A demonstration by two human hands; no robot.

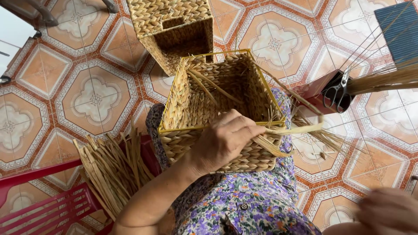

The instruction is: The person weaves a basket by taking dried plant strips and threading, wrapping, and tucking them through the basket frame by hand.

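Observation:
A woven straw basket [217,102] with a yellow wire rim rests on my lap, its mouth facing up. My left hand [224,139] grips the near rim and pinches a flat straw strand [296,129] that sticks out to the right. Loose strand ends splay from the basket's right side. My right hand [387,211] is blurred at the lower right corner, away from the basket; its fingers are curled and I cannot tell whether it holds anything.
A second woven basket [172,30] lies on the tiled floor behind. A bundle of straw strips [115,167] rests on a red plastic chair [48,206] at left. Black scissors [338,92] sit on a red stool at right, beside long dry stalks [387,78].

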